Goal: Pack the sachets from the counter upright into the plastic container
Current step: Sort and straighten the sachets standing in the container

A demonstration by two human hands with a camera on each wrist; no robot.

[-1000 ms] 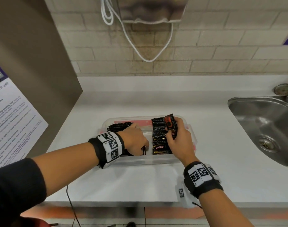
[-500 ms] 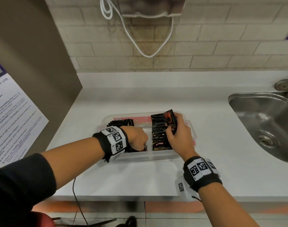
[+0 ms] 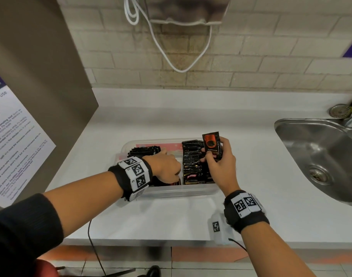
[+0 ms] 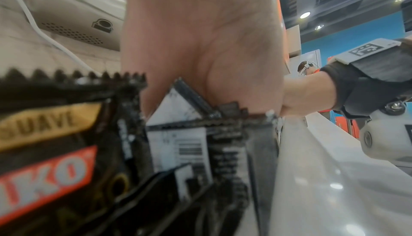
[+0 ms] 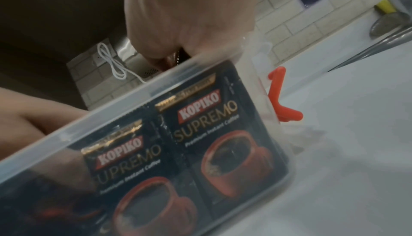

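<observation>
A clear plastic container sits on the white counter, with black coffee sachets upright in a left row and a right row. My right hand pinches one black sachet with a red cup print, held upright just above the right row's far end. My left hand is down inside the container at the near end of the left row, its fingers curled among the sachets there. Seen from the right wrist, two sachets stand against the container's front wall.
A steel sink takes up the counter's right side, with a strainer behind it. A brown panel with a notice walls off the left. A white cable hangs on the brick wall. An orange clip sticks out at the container's end.
My right hand has lifted its sachet slightly higher over the right row. The left hand stays buried in the left row, shifted a little.
</observation>
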